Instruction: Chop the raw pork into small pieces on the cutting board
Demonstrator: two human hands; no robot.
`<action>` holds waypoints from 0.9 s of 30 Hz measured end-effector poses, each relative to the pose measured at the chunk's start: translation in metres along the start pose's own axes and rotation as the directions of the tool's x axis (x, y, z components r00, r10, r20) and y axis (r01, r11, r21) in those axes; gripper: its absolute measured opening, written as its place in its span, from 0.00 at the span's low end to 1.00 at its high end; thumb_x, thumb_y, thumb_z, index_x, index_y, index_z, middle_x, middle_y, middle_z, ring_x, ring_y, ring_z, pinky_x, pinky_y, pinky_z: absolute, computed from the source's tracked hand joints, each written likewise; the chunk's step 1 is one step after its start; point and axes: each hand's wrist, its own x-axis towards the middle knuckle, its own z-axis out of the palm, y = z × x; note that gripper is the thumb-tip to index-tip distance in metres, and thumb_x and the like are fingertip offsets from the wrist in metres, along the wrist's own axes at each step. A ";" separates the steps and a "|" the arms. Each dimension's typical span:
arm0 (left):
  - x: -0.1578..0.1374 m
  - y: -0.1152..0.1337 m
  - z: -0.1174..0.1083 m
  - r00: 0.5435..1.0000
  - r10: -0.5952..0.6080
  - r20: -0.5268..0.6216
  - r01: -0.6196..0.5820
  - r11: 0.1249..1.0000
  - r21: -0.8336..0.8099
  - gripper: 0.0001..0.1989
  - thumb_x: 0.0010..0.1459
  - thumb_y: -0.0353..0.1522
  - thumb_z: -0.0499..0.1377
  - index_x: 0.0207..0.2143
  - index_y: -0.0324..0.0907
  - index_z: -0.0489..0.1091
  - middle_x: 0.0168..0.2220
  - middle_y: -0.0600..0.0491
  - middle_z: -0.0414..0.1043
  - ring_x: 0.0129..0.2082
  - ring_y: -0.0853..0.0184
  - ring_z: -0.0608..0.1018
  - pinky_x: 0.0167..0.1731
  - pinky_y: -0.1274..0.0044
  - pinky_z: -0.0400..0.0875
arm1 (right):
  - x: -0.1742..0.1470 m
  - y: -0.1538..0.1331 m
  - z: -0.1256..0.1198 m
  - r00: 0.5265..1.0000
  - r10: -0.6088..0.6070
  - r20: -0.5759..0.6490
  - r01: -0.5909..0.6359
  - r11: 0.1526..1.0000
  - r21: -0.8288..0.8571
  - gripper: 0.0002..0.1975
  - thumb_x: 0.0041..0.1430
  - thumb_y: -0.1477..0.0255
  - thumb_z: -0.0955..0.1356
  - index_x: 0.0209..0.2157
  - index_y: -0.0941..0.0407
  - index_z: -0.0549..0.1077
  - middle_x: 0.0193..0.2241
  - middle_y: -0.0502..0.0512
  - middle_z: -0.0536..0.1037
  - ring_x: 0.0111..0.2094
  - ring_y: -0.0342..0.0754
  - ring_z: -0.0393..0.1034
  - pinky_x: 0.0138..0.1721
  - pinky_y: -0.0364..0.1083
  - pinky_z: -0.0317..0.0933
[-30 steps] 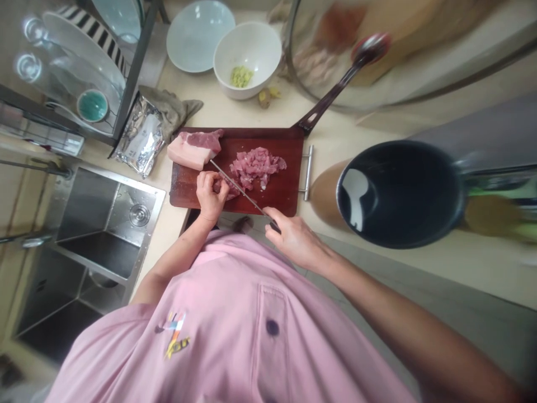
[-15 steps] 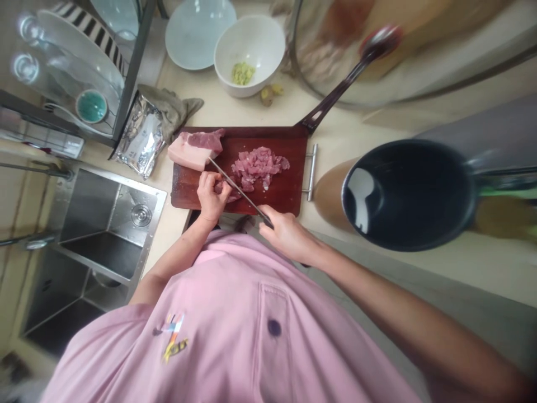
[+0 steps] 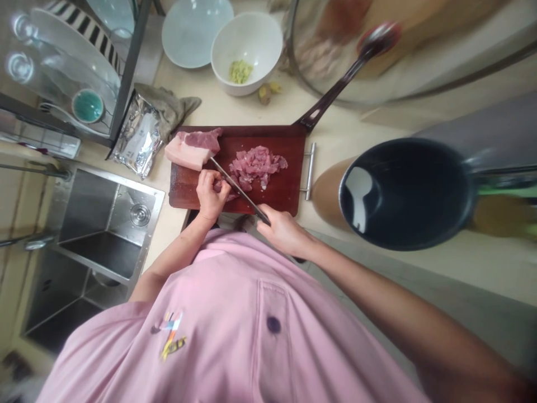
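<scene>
On the red-brown cutting board [image 3: 184, 193], my left hand [image 3: 211, 195] curls its fingers over a small piece of raw meat [image 3: 217, 185], mostly hidden under them. My right hand [image 3: 283, 228] grips the dark handle of a kitchen knife [image 3: 235, 187]. The blade slants up and left across the board, its edge beside my left fingertips. Beyond the blade lies a heap of diced raw meat [image 3: 258, 165]. A large slab of raw pork [image 3: 193, 150] with a pale fatty side rests at the board's upper left corner, near the knife tip.
A white bowl [image 3: 266, 50] with chopped yellow-green bits stands behind the board, beside a pale blue plate [image 3: 188, 33]. A dark pot [image 3: 413, 193] stands at right, a dark-handled spoon [image 3: 335, 89] behind. Left are a foil packet [image 3: 138, 137], grey cloth [image 3: 178, 115] and steel sink [image 3: 104, 224].
The knife's angle has shifted very slightly, its tip still near the pork slab. The whole view has drifted a little; both hands keep their places on the board and knife.
</scene>
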 end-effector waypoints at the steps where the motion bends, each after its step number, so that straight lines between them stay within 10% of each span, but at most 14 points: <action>1: 0.000 0.000 0.000 1.000 -0.003 0.007 0.003 1.000 0.002 0.06 0.51 0.25 0.57 0.30 0.43 0.61 0.32 0.54 0.64 0.34 0.69 0.69 0.38 0.77 0.66 | 0.001 0.000 0.001 1.000 0.000 -0.008 0.000 1.000 -0.016 0.10 0.56 0.71 0.60 0.39 0.53 0.68 0.26 0.51 0.74 0.27 0.47 0.67 0.30 0.42 0.54; 21: -0.007 -0.004 0.003 0.998 0.062 -0.019 -0.062 0.998 0.020 0.06 0.53 0.26 0.56 0.31 0.42 0.61 0.34 0.53 0.63 0.37 0.66 0.69 0.40 0.74 0.66 | 0.008 0.014 0.002 0.998 -0.035 -0.044 0.031 0.995 -0.098 0.10 0.55 0.71 0.60 0.39 0.53 0.68 0.26 0.51 0.73 0.27 0.48 0.68 0.30 0.43 0.56; 27: -0.019 0.003 -0.002 0.948 0.222 0.228 -0.264 0.949 0.170 0.11 0.51 0.31 0.61 0.38 0.41 0.65 0.50 0.45 0.64 0.47 0.59 0.67 0.48 0.68 0.63 | 0.004 0.016 -0.007 0.999 0.049 0.016 -0.051 0.936 0.350 0.04 0.54 0.69 0.62 0.33 0.53 0.61 0.15 0.41 0.60 0.14 0.40 0.55 0.18 0.41 0.52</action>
